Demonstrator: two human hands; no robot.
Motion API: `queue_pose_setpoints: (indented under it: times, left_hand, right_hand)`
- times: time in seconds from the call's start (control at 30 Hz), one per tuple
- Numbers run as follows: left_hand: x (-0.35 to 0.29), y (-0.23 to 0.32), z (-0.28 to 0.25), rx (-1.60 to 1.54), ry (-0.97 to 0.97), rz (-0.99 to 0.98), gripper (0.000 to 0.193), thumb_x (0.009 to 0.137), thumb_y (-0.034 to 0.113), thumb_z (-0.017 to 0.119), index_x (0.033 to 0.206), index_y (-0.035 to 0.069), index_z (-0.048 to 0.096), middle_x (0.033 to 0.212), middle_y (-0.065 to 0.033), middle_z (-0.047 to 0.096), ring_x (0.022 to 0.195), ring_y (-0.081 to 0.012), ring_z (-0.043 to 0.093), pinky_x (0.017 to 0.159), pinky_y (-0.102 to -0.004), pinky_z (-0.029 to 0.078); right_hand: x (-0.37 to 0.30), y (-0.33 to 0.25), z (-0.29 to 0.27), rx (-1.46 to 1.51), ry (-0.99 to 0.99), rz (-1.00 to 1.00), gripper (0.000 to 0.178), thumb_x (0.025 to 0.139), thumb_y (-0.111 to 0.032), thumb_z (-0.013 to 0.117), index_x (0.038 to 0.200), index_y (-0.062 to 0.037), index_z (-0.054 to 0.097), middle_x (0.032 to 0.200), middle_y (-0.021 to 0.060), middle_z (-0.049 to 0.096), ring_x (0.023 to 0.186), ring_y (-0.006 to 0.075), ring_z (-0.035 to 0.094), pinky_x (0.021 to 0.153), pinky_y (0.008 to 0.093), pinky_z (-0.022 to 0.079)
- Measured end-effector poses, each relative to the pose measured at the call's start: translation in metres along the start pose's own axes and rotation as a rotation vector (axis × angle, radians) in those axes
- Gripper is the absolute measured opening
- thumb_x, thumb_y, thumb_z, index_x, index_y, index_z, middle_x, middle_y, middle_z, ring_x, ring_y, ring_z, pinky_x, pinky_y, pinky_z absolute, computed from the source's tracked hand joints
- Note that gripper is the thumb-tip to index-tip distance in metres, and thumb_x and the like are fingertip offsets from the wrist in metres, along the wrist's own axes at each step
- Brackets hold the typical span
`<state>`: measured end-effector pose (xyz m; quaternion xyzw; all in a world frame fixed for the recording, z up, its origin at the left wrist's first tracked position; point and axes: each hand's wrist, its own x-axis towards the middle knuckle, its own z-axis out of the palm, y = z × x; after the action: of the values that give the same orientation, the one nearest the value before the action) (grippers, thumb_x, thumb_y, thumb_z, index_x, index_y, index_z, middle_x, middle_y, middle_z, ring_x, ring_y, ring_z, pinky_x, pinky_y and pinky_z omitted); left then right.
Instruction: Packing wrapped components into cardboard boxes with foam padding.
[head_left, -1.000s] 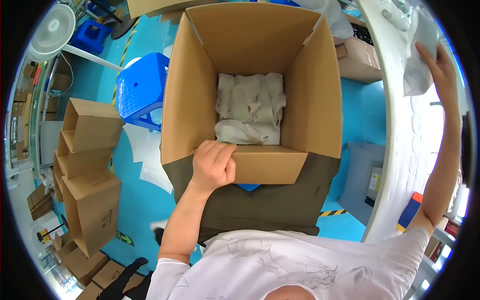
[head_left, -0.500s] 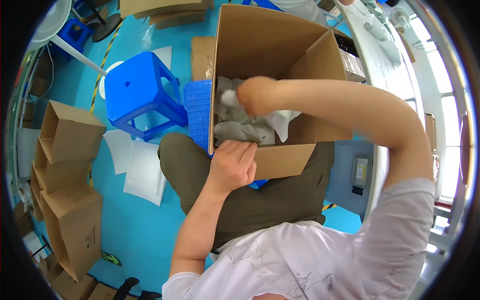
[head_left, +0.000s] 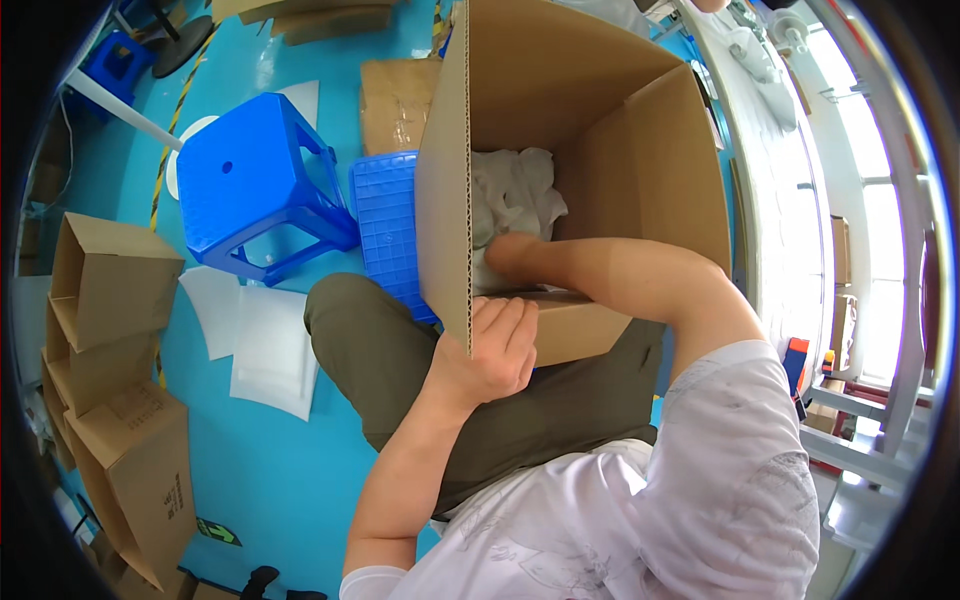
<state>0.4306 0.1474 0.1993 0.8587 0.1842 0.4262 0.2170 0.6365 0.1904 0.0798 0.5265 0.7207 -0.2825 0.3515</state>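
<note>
A large open cardboard box stands tilted at my lap, its inside toward me. My left hand is closed over its near edge, at the left corner, with the fingers hooked over the rim. Deep in the box lie crumpled white wrapped pieces, piled along the left side; what they wrap cannot be seen. My right hand reaches down among them near the front wall. Its fingers are hidden by the wrapping and the box, so whether they hold anything does not show.
On my left stand a blue plastic stool and a blue ribbed plastic piece against the box. White sheets lie on the floor. Open cartons are stacked farther left. A long white worktable runs along the right.
My right hand has gone lower and nearer the front wall of the box. The box has shifted a little right and tipped, showing more of its left outer side. My left hand keeps its hold.
</note>
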Motion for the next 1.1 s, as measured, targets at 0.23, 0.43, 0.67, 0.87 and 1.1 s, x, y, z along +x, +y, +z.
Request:
queue_pose_setpoints:
  times: [0.23,0.43,0.67,0.87,1.1]
  left_hand:
    - [0.0,0.001,0.006,-0.029,-0.003,0.006,0.034,0.064,0.002,0.063,0.097,-0.006,0.07,0.093,-0.0151,0.07,0.079,-0.0281,0.069,0.071,-0.0387,0.054]
    - [0.0,0.004,0.0,-0.017,-0.04,0.004,0.033,0.066,0.003,0.065,0.097,-0.005,0.069,0.1,-0.0159,0.07,0.09,-0.0288,0.068,0.081,-0.0401,0.054]
    - [-0.043,0.019,-0.069,-0.055,0.093,-0.045,0.029,0.068,-0.01,0.054,0.094,-0.002,0.066,0.102,-0.0174,0.072,0.094,-0.0349,0.072,0.081,-0.0445,0.058]
    - [-0.244,-0.1,-0.132,0.257,0.585,-0.944,0.017,0.09,-0.005,0.052,0.097,0.0,0.067,0.097,-0.0096,0.07,0.089,-0.0206,0.066,0.083,-0.0355,0.054]
    - [-0.424,-0.234,-0.065,0.599,0.113,-1.567,0.035,0.088,0.018,0.068,0.119,0.001,0.065,0.111,-0.0207,0.07,0.106,-0.0369,0.067,0.093,-0.0469,0.053]
  right_hand:
    - [0.016,0.0,0.009,-0.081,-0.022,-0.03,0.025,0.08,-0.008,0.072,0.104,-0.0045,0.078,0.108,0.0165,0.076,0.1,0.0316,0.074,0.084,0.0445,0.059]
    - [-0.014,0.003,-0.121,0.147,0.144,0.059,0.017,0.083,-0.004,0.063,0.091,-0.0013,0.078,0.095,0.0226,0.074,0.088,0.0362,0.073,0.074,0.0474,0.057]
    - [-0.193,-0.053,-0.108,0.492,0.949,0.089,0.021,0.089,-0.018,0.071,0.099,-0.0003,0.072,0.086,0.0203,0.07,0.082,0.0413,0.067,0.074,0.047,0.055]
    - [-0.202,-0.085,-0.013,0.38,1.002,0.03,0.053,0.082,-0.033,0.083,0.123,-0.006,0.065,0.112,0.0177,0.067,0.105,0.038,0.063,0.087,0.0446,0.053]
    - [-0.18,-0.078,-0.005,0.285,1.102,0.084,0.024,0.082,-0.014,0.079,0.102,-0.0056,0.069,0.089,0.0122,0.069,0.079,0.035,0.066,0.075,0.0429,0.051]
